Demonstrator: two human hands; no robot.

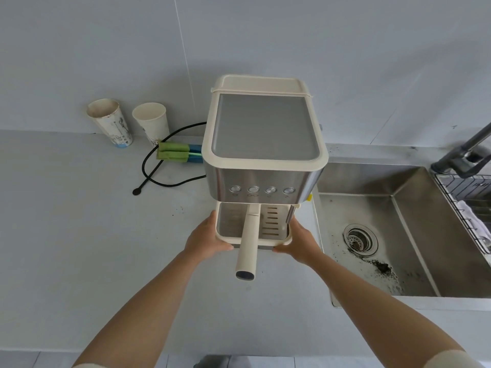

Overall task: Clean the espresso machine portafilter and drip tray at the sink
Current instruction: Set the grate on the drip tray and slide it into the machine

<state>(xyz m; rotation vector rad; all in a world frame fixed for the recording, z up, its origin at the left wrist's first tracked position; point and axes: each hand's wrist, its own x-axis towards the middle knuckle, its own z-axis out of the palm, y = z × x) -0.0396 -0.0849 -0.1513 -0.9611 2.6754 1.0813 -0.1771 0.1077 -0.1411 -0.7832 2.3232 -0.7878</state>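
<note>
A cream and steel espresso machine (264,144) stands on the grey counter, just left of the sink (414,235). Its portafilter (248,245) is locked in the machine, the cream handle sticking out toward me over the drip tray (281,241). My left hand (208,236) grips the tray's front left corner, fingers curled under its edge. My right hand (297,239) grips the front right corner the same way. The tray's slotted grate shows to the right of the handle.
Coffee grounds lie scattered around the sink's drain (360,239). A dark faucet (463,155) and a wire rack (470,208) with a cloth sit at the right. Two used paper cups (110,126), green sponge brushes (172,152) and a black power cord (154,171) lie behind left.
</note>
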